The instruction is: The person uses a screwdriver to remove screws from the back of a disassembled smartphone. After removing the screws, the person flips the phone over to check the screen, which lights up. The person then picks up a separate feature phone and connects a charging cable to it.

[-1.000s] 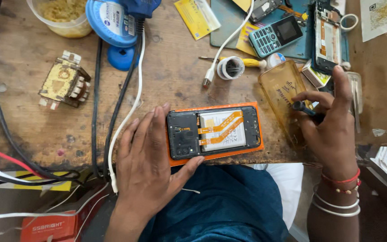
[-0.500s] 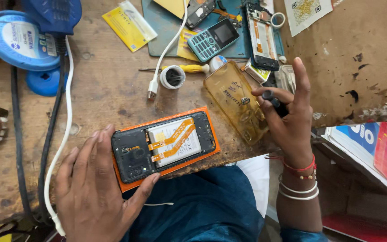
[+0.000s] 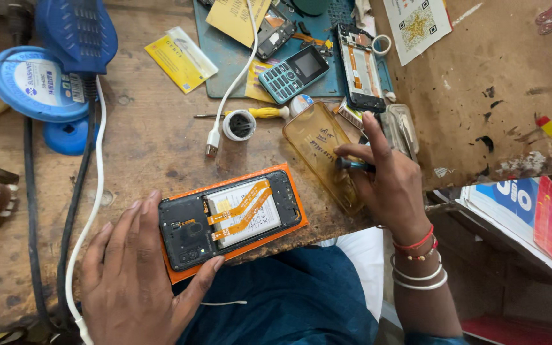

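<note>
An opened smartphone [image 3: 231,217] with its back cover off lies on an orange pad [image 3: 292,211] at the near edge of the wooden bench. Orange ribbon cables cross its battery. My left hand [image 3: 132,275] lies flat on the bench and steadies the phone's left end, thumb under its lower corner. My right hand [image 3: 388,182] grips a small dark-tipped tool [image 3: 352,165] over a clear yellowish phone case [image 3: 324,153] to the phone's right.
A teal keypad phone [image 3: 293,73] and a stripped phone frame [image 3: 360,67] lie on a blue mat [image 3: 225,64] at the back. A white cable [image 3: 231,83], yellow-handled screwdriver [image 3: 260,114], small round pot [image 3: 239,124] and blue lid [image 3: 33,83] are nearby. Black and white cables run down the left.
The view has swung to the right, so the bench's right edge and the papers beside it show. My left hand stays on the phone. My right hand holds its tool over the case.
</note>
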